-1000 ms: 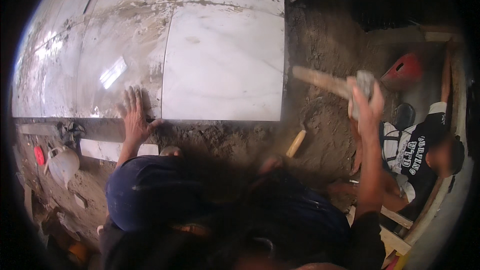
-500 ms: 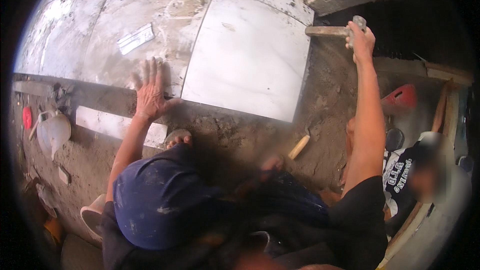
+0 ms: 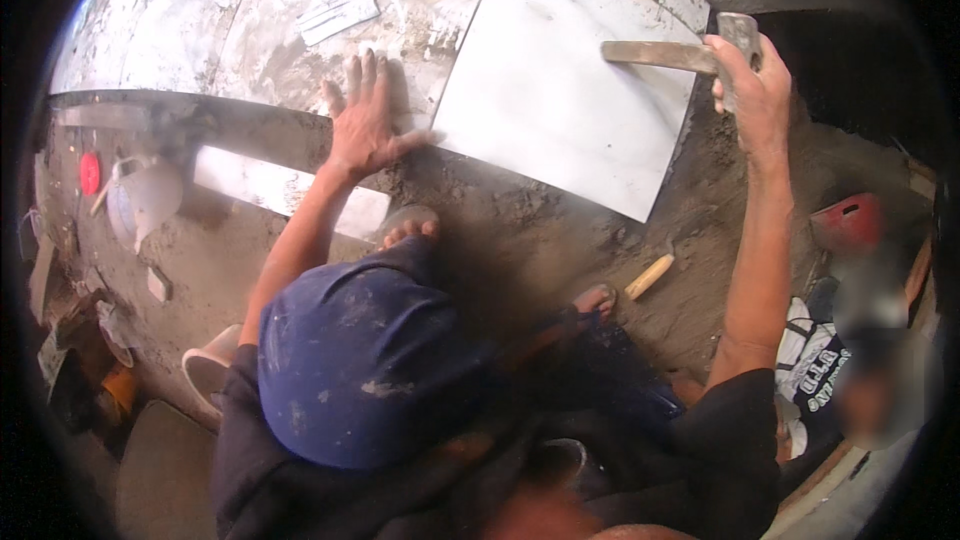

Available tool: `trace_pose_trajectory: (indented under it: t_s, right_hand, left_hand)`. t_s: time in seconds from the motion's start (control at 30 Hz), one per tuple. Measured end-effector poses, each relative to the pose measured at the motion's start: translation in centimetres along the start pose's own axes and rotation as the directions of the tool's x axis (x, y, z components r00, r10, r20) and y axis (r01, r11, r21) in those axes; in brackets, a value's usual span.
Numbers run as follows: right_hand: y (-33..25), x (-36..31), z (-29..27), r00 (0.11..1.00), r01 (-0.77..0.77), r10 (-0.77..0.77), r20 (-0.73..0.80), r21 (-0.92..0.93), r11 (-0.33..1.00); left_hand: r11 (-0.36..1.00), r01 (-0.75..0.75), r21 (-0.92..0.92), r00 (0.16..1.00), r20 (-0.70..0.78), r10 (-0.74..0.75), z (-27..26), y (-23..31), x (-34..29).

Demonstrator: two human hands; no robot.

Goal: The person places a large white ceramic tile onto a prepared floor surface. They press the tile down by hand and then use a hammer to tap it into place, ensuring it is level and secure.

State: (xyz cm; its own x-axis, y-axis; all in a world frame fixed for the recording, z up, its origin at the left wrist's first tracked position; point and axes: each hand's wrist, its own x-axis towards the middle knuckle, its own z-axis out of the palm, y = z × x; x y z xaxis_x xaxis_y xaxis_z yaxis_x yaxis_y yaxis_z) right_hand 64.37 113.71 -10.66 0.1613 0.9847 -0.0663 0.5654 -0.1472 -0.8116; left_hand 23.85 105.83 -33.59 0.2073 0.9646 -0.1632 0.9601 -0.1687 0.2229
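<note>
My right hand grips a hammer by its metal head. The wooden handle points left over the white tile, near its right side; whether its end touches the surface I cannot tell. My left hand lies with fingers spread on the smeared tiles, its thumb reaching the white tile's lower left corner. Just beyond those fingers is a flat whitish strip. A trowel with a yellowish handle rests in the dirt below the white tile, its blade mostly hidden.
A long pale tile strip lies left of my foot. Farther left are a whitish jug-like container and a red piece. A bucket stands by my left elbow. At right are a red slotted object and another person.
The view has shifted, so the scene sits farther right. My right hand has brought the hammer handle from the white tile's right edge to over its surface. My left hand stays spread on the tiles.
</note>
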Motion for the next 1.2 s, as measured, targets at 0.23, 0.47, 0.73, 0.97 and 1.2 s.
trace_pose_trajectory:
  t_s: [0.23, 0.47, 0.73, 0.97, 1.2]
  right_hand:
    - [-2.3, -4.9, 6.2, 0.986, 0.093, -0.109, 0.127, 0.121, 0.988]
    - [0.6, -8.8, 9.7, 0.990, 0.139, -0.134, -0.037, 0.264, 0.954]
    - [0.4, -12.6, 4.9, 0.848, 0.435, -0.467, 0.252, 0.176, 0.883]
    - [-0.2, -17.5, 4.3, 0.736, 0.586, -0.599, 0.315, 0.146, 0.797]
    - [2.1, -18.6, 9.2, 0.613, 0.745, -0.710, 0.347, 0.044, 0.665]
  left_hand:
    - [0.990, 0.131, -0.052, 0.990, 0.063, -0.128, -0.1, 0.2, 1.1]
    - [0.984, 0.173, -0.032, 0.979, 0.114, -0.168, -0.7, 1.3, 1.5]
    - [0.968, -0.055, -0.243, 0.998, -0.030, 0.050, -0.1, -1.7, -0.5]
    - [0.978, -0.109, -0.178, 0.991, -0.102, 0.091, 0.2, 1.6, -1.6]
    - [0.974, -0.132, -0.183, 0.986, -0.121, 0.111, 1.6, 0.3, -1.9]
